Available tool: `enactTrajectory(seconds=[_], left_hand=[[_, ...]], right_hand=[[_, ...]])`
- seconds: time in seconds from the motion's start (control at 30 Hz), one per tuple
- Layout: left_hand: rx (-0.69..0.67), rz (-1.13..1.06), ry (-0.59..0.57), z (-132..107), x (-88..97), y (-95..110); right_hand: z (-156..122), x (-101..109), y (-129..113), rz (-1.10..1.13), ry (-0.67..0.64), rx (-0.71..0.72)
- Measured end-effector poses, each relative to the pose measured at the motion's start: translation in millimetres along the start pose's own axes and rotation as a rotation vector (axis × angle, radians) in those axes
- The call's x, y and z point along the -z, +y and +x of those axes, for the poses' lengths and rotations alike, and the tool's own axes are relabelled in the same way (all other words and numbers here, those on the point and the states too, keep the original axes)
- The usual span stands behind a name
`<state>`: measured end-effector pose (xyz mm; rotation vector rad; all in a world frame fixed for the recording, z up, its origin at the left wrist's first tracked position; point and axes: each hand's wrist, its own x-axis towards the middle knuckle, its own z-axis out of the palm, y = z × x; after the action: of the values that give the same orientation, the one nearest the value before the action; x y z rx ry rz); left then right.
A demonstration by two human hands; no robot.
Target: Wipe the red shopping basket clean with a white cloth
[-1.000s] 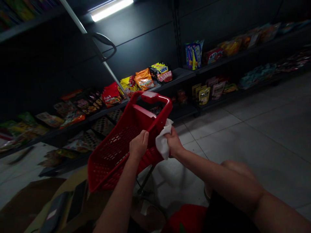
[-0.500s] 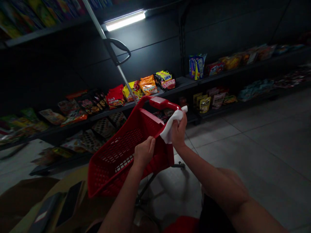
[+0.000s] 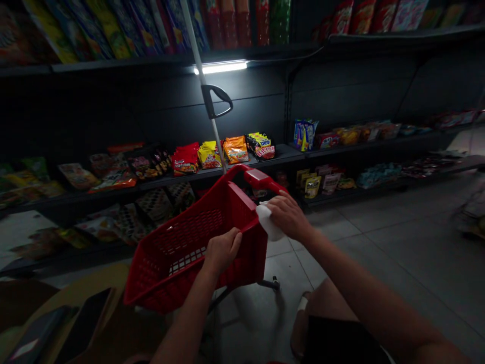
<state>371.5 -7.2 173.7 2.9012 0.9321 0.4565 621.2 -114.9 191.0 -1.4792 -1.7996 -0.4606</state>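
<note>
A red plastic shopping cart (image 3: pixel 193 222) stands in front of me, tilted in my view, its handle (image 3: pixel 261 178) at the upper right. My left hand (image 3: pixel 223 248) is closed over the near rim of its basket. In my right hand (image 3: pixel 287 215) is a white cloth (image 3: pixel 268 222), pressed against the corner where the handle meets the basket. The fingers curl over the cloth and hide part of it. Behind the cart rises a pole (image 3: pixel 215 131) with a black grip (image 3: pixel 216 101).
Shelves with bagged snacks (image 3: pixel 185 159) run along the wall behind the cart, under a lit tube lamp (image 3: pixel 223 66). At lower left, a round table (image 3: pixel 113 275) holds a phone-like dark slab (image 3: pixel 85 326) and another dark flat object (image 3: pixel 40 333). Grey floor tiles (image 3: pixel 356 253) lie to the right.
My right hand has shifted from gripping the cloth upright to lying over it, lower along the handle's end. The left hand keeps its hold on the rim. My view has tilted up.
</note>
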Motion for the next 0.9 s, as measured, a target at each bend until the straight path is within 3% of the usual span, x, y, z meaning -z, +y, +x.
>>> enactTrajectory(seconds=[0.07,0.13,0.27,0.37,0.5,0.73,0.8,0.83,0.9], left_hand=[[0.002,0.000,0.004,-4,2.4,0],[0.017,0.004,0.003,-7,4.7,-1],[0.031,-0.021,-0.012,-15,8.9,-7],[0.041,-0.041,-0.042,-26,12.4,-16],[-0.008,-0.085,-0.042,-39,18.7,-22],[-0.027,-0.072,-0.046,-52,24.1,-18],[-0.014,-0.067,-0.043,-55,24.0,-19],[-0.006,-0.062,-0.043,-56,24.2,-20],[0.006,-0.047,-0.047,-58,25.2,-21]], right_hand=[[5,9,0,-0.095,0.060,-0.077],[9,4,-17,-0.183,0.095,-0.126],[11,-28,-78,-0.203,-0.060,-0.020],[11,-38,-105,-0.138,-0.161,0.095],[16,-17,-97,-0.032,-0.203,0.161],[49,28,-50,0.038,-0.309,-0.045],[43,31,-41,0.157,-0.177,-0.168],[35,31,-38,0.223,-0.037,-0.279],[14,25,-33,0.374,0.361,-0.558]])
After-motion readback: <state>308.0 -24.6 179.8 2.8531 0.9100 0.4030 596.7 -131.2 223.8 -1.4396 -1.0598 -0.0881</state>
